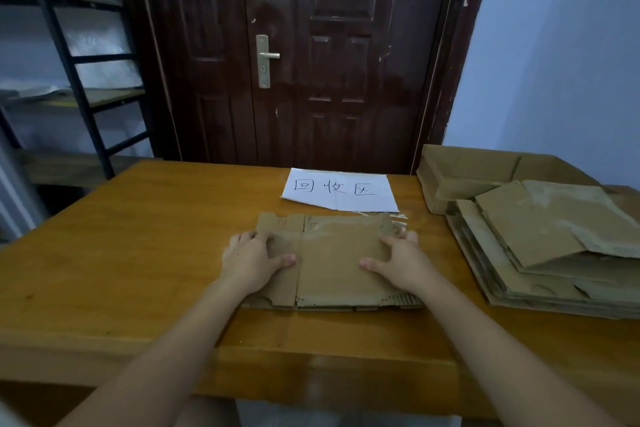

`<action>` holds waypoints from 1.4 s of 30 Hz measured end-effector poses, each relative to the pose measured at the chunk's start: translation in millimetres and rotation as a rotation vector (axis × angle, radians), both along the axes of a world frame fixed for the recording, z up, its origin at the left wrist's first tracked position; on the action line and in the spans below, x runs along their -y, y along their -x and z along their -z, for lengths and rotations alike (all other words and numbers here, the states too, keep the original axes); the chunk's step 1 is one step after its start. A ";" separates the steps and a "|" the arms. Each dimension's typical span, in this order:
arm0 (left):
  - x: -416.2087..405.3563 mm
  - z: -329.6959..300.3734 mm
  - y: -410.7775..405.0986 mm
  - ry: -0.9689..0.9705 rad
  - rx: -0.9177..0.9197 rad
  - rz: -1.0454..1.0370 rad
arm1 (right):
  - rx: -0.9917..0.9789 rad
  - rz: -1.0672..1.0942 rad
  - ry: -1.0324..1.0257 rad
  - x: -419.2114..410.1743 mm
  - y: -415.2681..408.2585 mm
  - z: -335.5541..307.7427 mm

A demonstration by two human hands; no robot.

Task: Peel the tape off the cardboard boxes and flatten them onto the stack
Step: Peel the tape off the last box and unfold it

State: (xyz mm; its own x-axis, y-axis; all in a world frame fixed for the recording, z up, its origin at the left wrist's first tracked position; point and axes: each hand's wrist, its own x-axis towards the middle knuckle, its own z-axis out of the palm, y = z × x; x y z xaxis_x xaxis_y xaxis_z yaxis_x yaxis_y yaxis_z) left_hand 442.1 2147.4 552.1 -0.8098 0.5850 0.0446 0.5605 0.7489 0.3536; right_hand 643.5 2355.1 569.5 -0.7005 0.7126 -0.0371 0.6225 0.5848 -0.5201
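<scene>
Your left hand (pixel 251 258) and right hand (pixel 398 260) both sit on the flattened cardboard box (pixel 332 263) at the centre of the frame. The box lies flat on the wooden table (pixel 121 253), just below the white paper sheet (pixel 341 189), which carries three handwritten characters.

Left hand: it grasps the box's left edge. The thumb lies on the top face, pointing toward the middle of the frame; the fingers curl over the left edge near the upper left corner.

Right hand: it grasps the box's right edge in mirror fashion. The thumb lies on the top face, pointing left; the fingers wrap over the right edge near the upper right corner.

The box shows a vertical fold line left of its middle and torn, ragged edges along the top and the bottom. Corrugation is exposed at its lower right corner. Whether any tape remains on it cannot be told.

At the right of the frame, a stack of flattened cardboard (pixel 540 253) rests on the table, well apart from the box you hold. Its upper sheets lie skewed over the lower ones. Behind it, at upper right, sits a folded carton (pixel 464 173).

A dark brown door (pixel 329 52) with a metal handle (pixel 266 57) fills the upper centre. A black metal shelf rack (pixel 69 55) stands at upper left.
</scene>
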 end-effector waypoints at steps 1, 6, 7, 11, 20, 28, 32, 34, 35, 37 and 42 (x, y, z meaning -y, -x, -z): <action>0.3 -0.1 1.1 -0.023 0.018 -0.007 | 0.007 -0.010 0.004 0.5 0.5 0.8; 5.4 -7.6 3.7 -0.214 0.201 0.027 | -0.028 -0.021 0.000 1.0 -4.8 -2.0; 5.3 -12.2 2.7 -0.245 0.231 0.033 | -0.036 -0.020 -0.002 1.0 -7.2 -4.5; 3.4 -41.3 -0.4 -0.177 0.188 0.032 | -0.079 -0.048 -0.027 0.4 -14.2 -28.1; -73.0 -114.7 -39.0 -0.416 0.164 0.170 | -0.141 0.033 -0.306 -52.4 -75.5 -139.4; -196.5 -130.7 -116.2 -0.573 0.318 0.444 | -0.091 0.193 -0.243 -155.0 -180.9 -175.4; -247.1 -126.1 -161.1 -0.513 0.360 0.548 | -0.038 0.274 -0.201 -193.5 -233.9 -161.1; -263.9 -118.1 -181.9 -0.457 0.388 0.589 | -0.020 0.302 -0.166 -208.4 -256.5 -148.4; -270.3 -112.3 -191.1 -0.424 0.396 0.603 | -0.009 0.315 -0.149 -214.5 -266.0 -140.6; -279.6 -98.8 -205.4 -0.359 0.394 0.628 | 0.033 0.334 -0.110 -223.8 -280.6 -121.1; -282.7 -60.6 -214.5 -0.200 0.206 0.696 | 0.101 0.316 0.018 -236.2 -299.8 -67.7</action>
State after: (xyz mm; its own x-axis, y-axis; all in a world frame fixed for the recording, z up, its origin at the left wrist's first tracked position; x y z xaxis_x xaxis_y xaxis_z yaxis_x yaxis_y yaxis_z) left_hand 656.6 2430.1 612.8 -0.2591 0.9616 0.0910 0.7886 0.1562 0.5947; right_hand 943.3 2591.3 637.2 -0.4375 0.8925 -0.1098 0.8206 0.3462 -0.4548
